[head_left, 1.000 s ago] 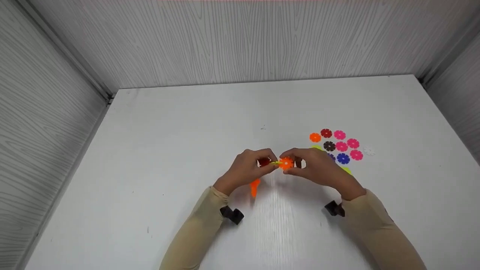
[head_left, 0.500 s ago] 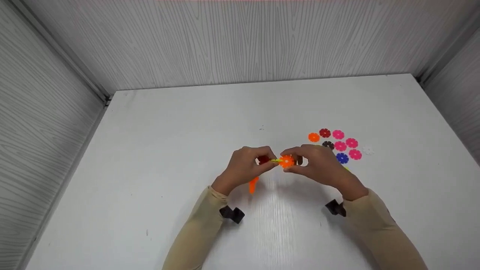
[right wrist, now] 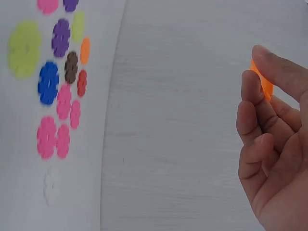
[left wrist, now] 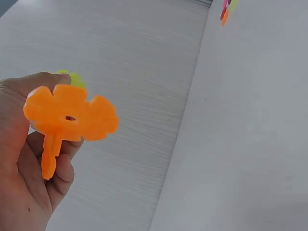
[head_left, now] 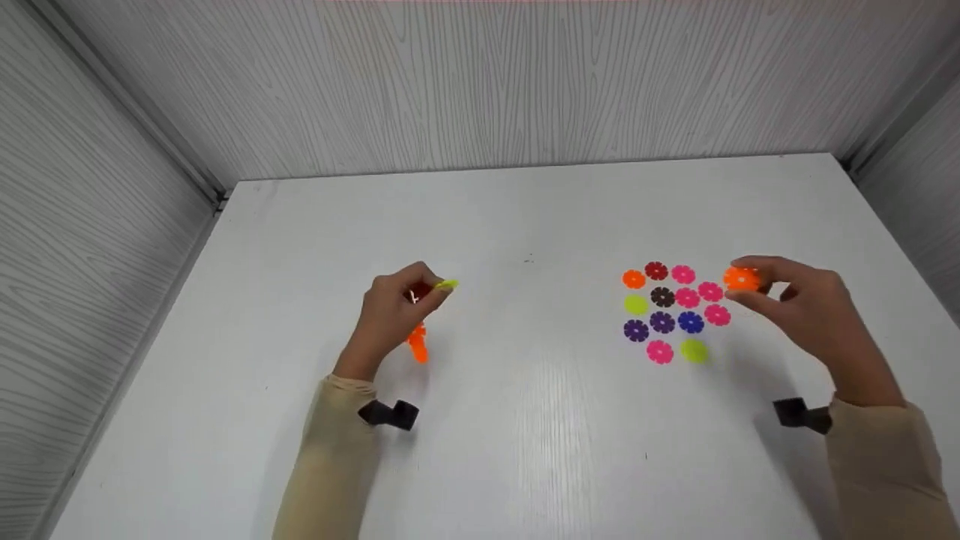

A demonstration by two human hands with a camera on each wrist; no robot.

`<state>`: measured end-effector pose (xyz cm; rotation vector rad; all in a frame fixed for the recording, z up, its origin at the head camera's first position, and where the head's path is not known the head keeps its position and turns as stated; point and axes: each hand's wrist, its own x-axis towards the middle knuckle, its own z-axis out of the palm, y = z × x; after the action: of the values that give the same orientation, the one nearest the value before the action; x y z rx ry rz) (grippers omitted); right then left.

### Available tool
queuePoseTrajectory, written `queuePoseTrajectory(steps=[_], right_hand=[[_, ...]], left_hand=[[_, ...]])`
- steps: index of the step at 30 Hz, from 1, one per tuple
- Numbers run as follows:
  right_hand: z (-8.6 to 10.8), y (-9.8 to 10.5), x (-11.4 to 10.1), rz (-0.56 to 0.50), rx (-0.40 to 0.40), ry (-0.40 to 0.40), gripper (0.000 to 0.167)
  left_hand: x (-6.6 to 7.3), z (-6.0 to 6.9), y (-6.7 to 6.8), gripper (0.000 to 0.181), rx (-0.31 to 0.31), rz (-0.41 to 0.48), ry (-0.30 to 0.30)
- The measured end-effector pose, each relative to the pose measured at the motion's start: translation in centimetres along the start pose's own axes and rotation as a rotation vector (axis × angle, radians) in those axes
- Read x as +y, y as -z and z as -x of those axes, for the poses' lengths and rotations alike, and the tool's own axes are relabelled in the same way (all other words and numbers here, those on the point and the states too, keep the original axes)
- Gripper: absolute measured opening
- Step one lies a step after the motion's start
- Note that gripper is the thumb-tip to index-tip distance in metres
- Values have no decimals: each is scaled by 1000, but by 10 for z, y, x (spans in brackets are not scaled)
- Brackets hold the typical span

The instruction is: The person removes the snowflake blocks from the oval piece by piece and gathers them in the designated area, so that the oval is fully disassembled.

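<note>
My left hand [head_left: 390, 311] grips a small cluster of joined notched plastic discs above the left part of the table. A yellow-green disc [head_left: 448, 284] sticks out at its fingertips, and two crossed orange discs [left wrist: 72, 115] show large in the left wrist view. Dark red shows between the fingers, mostly covered. To the right, my right hand [head_left: 814, 311] pinches a single orange disc [head_left: 742, 278] between thumb and fingers, raised beside the loose discs. In the right wrist view only the edge of that orange disc [right wrist: 267, 88] is visible.
Several loose notched discs lie spread on the white table [head_left: 525, 420], among them a blue disc [head_left: 691, 322], a brown disc [head_left: 662, 297] and a pink disc [head_left: 660, 352]. A white disc [right wrist: 50, 185] shows in the right wrist view. Grained panels [head_left: 480, 82] enclose the table.
The hands were together at the middle, yellow-green and orange discs touching. Now they are far apart: the left moved left with the joined discs, the right moved right with the orange disc.
</note>
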<state>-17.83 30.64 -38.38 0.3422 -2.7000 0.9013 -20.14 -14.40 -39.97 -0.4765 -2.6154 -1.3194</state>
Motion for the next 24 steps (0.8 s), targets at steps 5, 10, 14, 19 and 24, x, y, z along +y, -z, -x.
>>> queuePoseTrajectory(steps=[5,10,14,19,24], right_hand=[[5,5,10,-28,-19,-33,41],[9,1,13,-38,-83,-2,39],[14,-2,19,-22,-172,-40,37],[13,0,27,1,-285,-153,38],[8,0,34,21,-439,-219,42]], left_hand=[[5,-11,-11,9,-100,89,13],[-2,-9,-26,10,-148,156,99],[-11,-8,-31,14,-171,225,180],[-17,-8,-34,14,-207,266,227],[-19,-9,-38,12,-251,265,202]])
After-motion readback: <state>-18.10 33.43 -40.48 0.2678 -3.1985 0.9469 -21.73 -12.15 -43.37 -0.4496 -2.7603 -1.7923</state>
